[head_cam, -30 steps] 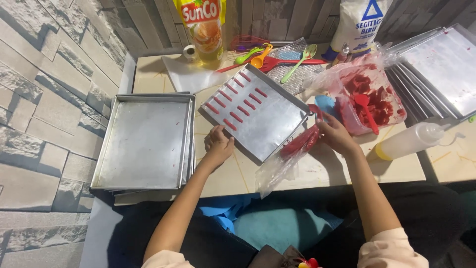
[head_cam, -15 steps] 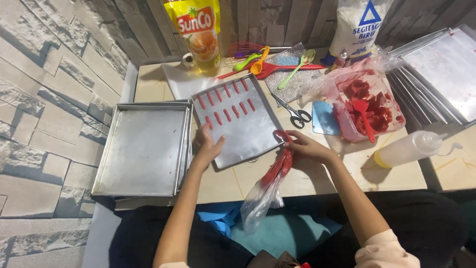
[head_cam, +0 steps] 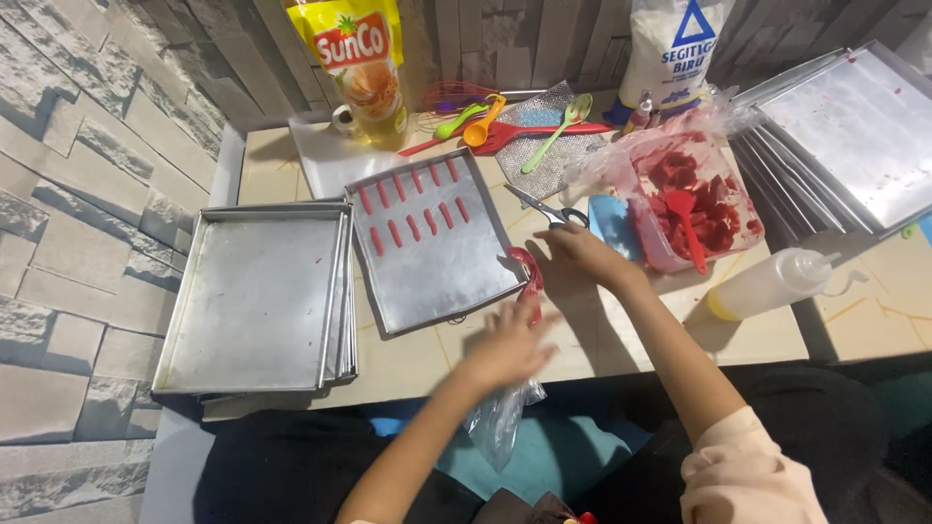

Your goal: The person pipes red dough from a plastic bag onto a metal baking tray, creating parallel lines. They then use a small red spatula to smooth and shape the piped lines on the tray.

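Observation:
A metal baking tray (head_cam: 456, 281) carries two rows of short red dough strips (head_cam: 413, 209). Just off its right edge my right hand (head_cam: 582, 257) grips the red-filled end of a clear plastic piping bag (head_cam: 529, 272). The bag's empty tail (head_cam: 500, 427) hangs down over the table edge toward my lap. My left hand (head_cam: 510, 342), blurred by motion, lies over the bag's middle with its fingers spread. Whether it grips the bag I cannot tell for sure.
A stack of empty trays (head_cam: 252, 301) sits at the left by the stone wall. Scissors (head_cam: 544, 206), a blue scraper (head_cam: 612, 218), a clear tub of red dough (head_cam: 694, 204), a squeeze bottle (head_cam: 767, 286) and more trays (head_cam: 854, 136) lie to the right. An oil pouch (head_cam: 364, 63) and flour bag (head_cam: 675, 49) stand behind.
My left hand left the tray's near edge and swung right onto the bag. My right hand with the bag's red end moved down to the tray's right side.

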